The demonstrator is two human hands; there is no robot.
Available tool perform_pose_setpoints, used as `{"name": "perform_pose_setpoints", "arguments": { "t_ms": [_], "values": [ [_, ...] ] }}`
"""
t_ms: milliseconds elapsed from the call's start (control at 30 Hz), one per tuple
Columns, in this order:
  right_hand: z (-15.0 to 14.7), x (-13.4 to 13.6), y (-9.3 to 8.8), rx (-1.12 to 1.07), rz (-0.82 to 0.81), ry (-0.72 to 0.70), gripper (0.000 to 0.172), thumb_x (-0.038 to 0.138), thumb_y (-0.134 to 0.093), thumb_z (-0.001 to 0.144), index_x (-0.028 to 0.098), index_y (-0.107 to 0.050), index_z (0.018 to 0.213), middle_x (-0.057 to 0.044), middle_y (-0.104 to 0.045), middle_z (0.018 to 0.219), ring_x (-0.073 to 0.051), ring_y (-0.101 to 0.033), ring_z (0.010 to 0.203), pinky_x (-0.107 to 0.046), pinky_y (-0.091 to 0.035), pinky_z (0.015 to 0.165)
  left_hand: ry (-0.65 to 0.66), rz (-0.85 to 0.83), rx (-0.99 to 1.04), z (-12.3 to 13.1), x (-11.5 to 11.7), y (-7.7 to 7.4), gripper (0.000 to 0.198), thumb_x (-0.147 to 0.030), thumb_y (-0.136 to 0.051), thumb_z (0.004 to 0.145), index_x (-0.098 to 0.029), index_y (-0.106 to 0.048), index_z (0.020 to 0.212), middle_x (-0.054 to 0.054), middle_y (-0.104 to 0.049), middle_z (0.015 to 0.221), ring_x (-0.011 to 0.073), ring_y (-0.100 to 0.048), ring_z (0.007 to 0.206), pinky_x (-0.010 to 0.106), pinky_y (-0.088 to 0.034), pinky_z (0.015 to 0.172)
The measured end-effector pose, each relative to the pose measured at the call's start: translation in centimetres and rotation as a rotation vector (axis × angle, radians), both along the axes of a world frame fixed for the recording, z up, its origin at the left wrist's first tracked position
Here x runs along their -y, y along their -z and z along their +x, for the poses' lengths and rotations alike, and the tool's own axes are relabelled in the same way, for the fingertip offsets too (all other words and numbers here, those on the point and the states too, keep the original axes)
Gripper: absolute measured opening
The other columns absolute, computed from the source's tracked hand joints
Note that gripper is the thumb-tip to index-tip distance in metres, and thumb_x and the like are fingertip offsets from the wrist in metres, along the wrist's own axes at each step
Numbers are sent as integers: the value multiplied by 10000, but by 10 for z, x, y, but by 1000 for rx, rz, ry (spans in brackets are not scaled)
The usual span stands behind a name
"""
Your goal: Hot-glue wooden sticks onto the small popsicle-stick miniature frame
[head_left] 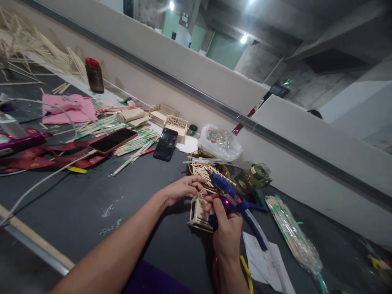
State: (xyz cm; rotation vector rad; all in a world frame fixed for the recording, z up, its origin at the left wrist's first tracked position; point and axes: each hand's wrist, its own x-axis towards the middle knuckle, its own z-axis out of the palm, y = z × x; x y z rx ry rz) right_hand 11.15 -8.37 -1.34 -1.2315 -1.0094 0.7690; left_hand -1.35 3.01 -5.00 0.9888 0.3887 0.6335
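My right hand point(227, 228) is wrapped round a blue hot glue gun point(226, 187) with a red light on its side. The gun's nozzle points up and to the left, over a pile of wooden sticks. Below and left of it, a small model made of wooden sticks point(199, 214) stands on the dark table, partly hidden by the gun and my right hand. My left hand point(185, 188) is at the model's top edge, its fingers bent and closed on it; the exact point of contact is hard to see.
A yellow-rimmed basket of cut sticks point(203, 167) lies behind my hands. Around it are a plastic bag point(219, 143), a green jar point(254, 177), a black phone point(165, 144) and packed sticks point(294, 232). Cables and a red lanyard point(52, 157) lie left.
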Motion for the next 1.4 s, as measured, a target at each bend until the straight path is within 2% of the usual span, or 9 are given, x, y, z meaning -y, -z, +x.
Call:
{"name": "perform_pose_setpoints", "arguments": {
  "t_ms": [433, 633, 1400],
  "values": [
    [2, -3, 2, -47, 15, -46, 257, 408, -635, 847, 167, -687, 778, -48, -702, 739, -215, -674, 814, -333, -502, 800, -35, -27, -27, -2, 1, -1, 428, -101, -688, 663, -187, -614, 1075, 48, -693, 910, 133, -634, 773, 246, -420, 692],
    [4, -4, 4, -74, 30, -44, 243, 389, -635, 850, 164, -695, 782, -48, -700, 746, -221, -673, 837, -346, -489, 828, -36, -31, -33, -1, 1, -1, 433, -100, -694, 664, -190, -614, 1080, 46, -687, 908, 144, -642, 808, 266, -432, 739],
    [3, -6, 4, -114, 27, -97, 234, 371, -639, 857, 167, -695, 757, -39, -691, 732, -194, -656, 798, -335, -479, 818, -13, -19, 2, -2, 0, 1, 459, -70, -727, 647, -193, -633, 1080, 28, -664, 900, 127, -606, 792, 260, -430, 738]
  ]
}}
